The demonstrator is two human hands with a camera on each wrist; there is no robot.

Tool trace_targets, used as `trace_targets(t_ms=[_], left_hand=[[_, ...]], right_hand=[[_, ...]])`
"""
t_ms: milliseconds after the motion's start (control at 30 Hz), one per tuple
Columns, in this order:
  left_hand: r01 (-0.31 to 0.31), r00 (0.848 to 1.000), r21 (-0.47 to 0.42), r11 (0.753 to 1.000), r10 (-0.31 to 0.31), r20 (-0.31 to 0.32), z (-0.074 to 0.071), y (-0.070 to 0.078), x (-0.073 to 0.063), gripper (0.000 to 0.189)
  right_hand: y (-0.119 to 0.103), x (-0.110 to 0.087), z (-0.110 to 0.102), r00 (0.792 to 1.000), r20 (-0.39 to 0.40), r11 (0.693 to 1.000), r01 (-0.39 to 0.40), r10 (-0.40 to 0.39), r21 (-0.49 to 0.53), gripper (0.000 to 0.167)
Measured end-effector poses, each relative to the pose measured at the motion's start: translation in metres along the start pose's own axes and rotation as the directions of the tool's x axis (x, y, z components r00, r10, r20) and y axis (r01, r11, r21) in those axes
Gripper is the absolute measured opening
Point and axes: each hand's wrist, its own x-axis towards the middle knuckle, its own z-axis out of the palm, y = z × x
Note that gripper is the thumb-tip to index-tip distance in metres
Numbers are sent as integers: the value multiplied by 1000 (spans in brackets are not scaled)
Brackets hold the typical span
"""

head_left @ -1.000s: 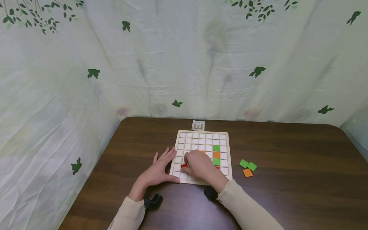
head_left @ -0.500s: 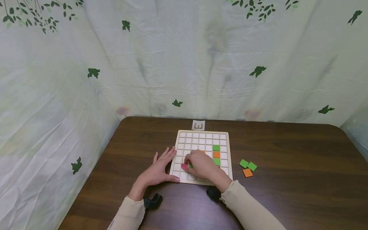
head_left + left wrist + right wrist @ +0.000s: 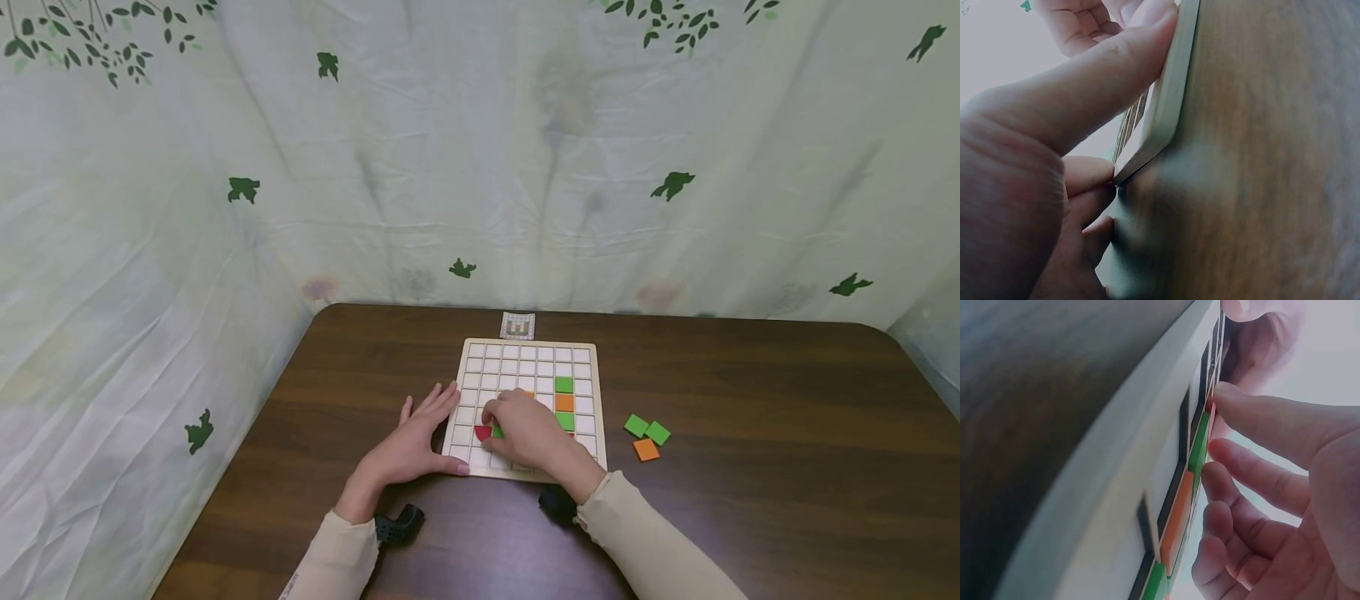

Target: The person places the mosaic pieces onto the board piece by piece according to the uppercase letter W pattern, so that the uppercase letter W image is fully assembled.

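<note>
My right hand (image 3: 528, 429) is over a white gridded wooden board (image 3: 527, 342) and pinches a small red square tile (image 3: 482, 433) by thumb and index finger, low at a cell in the left part of the grid. In the right wrist view, a green tile (image 3: 1198, 450) and an orange tile (image 3: 1177, 515) lie in cells near the fingertips. My left hand (image 3: 408, 450) rests along the board's left side, fingers straight, thumb at its front corner. A green-orange-green column stands right of my right hand, which hides several cells.
On the table (image 3: 750, 467), right of the board, lie two loose green tiles (image 3: 636, 426) and an orange tile (image 3: 646, 450). A small printed pattern card (image 3: 517, 326) sits behind the board. A patterned white curtain (image 3: 525, 167) hangs along the table's back edge.
The red tile has tipped and shifted slightly in my right fingers, showing more of its face. A green tile beside it has come into sight. My left hand stays put.
</note>
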Motion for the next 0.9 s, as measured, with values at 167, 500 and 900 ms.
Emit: trace_targets(t_ms=[167, 500, 900], left_hand=[[3, 1000, 0, 1000, -3, 3, 0, 1, 0, 112], [25, 1000, -9, 1000, -25, 11, 1, 1, 1, 113], [30, 999, 1, 1000, -30, 13, 0, 2, 0, 113]], right_hand=[[0, -1, 1, 1000, -6, 1000, -4, 4, 2, 17], [16, -23, -21, 993, -24, 977, -107, 113, 187, 21], [51, -68, -46, 982, -82, 970, -150, 168, 191, 21]])
